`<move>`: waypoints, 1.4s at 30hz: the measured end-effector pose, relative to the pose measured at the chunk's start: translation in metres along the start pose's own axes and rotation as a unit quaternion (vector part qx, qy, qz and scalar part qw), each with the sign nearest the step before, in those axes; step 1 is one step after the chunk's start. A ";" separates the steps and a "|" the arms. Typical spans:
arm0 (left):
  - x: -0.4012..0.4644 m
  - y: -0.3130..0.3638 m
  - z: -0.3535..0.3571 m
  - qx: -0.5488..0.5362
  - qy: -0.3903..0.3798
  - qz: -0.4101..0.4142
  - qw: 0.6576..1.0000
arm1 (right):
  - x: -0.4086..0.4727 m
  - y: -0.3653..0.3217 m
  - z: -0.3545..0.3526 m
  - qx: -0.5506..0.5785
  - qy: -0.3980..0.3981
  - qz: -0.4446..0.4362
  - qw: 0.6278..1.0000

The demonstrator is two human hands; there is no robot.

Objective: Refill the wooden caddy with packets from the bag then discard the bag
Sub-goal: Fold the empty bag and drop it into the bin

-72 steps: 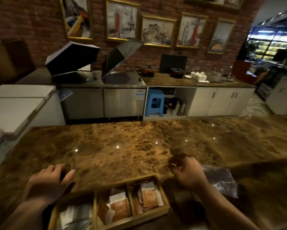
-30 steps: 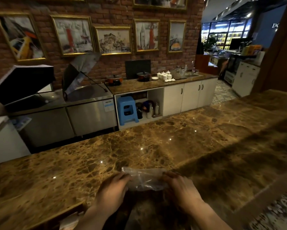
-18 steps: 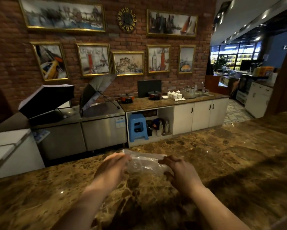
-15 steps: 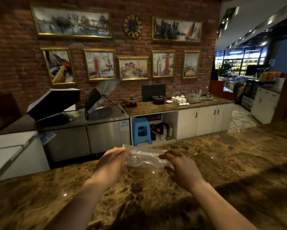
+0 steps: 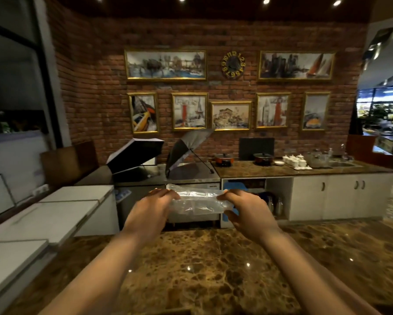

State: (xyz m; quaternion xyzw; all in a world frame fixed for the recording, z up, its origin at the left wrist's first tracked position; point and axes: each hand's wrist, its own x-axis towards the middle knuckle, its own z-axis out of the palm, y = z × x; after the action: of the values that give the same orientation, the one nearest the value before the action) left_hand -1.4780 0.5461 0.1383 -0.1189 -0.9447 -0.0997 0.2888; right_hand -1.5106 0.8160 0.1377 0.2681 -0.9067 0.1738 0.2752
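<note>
A crumpled clear plastic bag (image 5: pixel 197 201) is stretched between my two hands, held up in the air above the far edge of the brown marble counter (image 5: pixel 213 269). My left hand (image 5: pixel 150 210) pinches its left end and my right hand (image 5: pixel 247 212) pinches its right end. The bag looks empty, with no packets showing through it. The wooden caddy is out of view.
White chest lids (image 5: pixel 43 214) line the left side. Beyond the counter stand a steel unit with two open umbrellas (image 5: pixel 181 151), a back counter with pots and white cups (image 5: pixel 295 160), white cabinets (image 5: pixel 338 194) and a blue stool partly hidden by my right hand.
My view has swung up from the caddy, which dropped out of sight. Both hands took hold of the bag and raised it off the counter to chest height.
</note>
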 end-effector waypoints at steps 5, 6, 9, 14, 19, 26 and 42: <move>-0.037 -0.045 -0.042 0.030 0.024 -0.050 0.998 | 0.020 -0.067 0.014 -0.002 -0.009 -0.043 0.999; -0.050 -0.057 -0.055 0.027 0.024 -0.065 0.997 | 0.025 -0.086 0.019 -0.001 -0.009 -0.055 0.998; -0.094 -0.094 -0.092 0.054 0.034 -0.084 0.994 | 0.035 -0.143 0.034 0.027 -0.020 -0.082 0.996; -0.189 -0.160 -0.163 0.092 0.052 -0.159 0.982 | 0.047 -0.265 0.064 0.094 -0.034 -0.168 0.981; -0.308 -0.213 -0.244 0.160 0.079 -0.242 0.954 | 0.043 -0.407 0.095 0.164 -0.046 -0.248 0.954; -0.474 -0.221 -0.338 0.277 0.074 -0.378 0.880 | -0.004 -0.587 0.125 0.263 -0.078 -0.364 0.890; -0.668 -0.129 -0.366 0.396 0.026 -0.577 0.714 | -0.123 -0.746 0.183 0.424 -0.187 -0.534 0.707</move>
State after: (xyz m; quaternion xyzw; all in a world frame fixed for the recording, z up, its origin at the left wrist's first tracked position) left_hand -0.7857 0.2174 0.0399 0.5773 -0.7750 0.1331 0.2201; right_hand -1.0636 0.1856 0.0459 0.8233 -0.4755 0.3099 0.0039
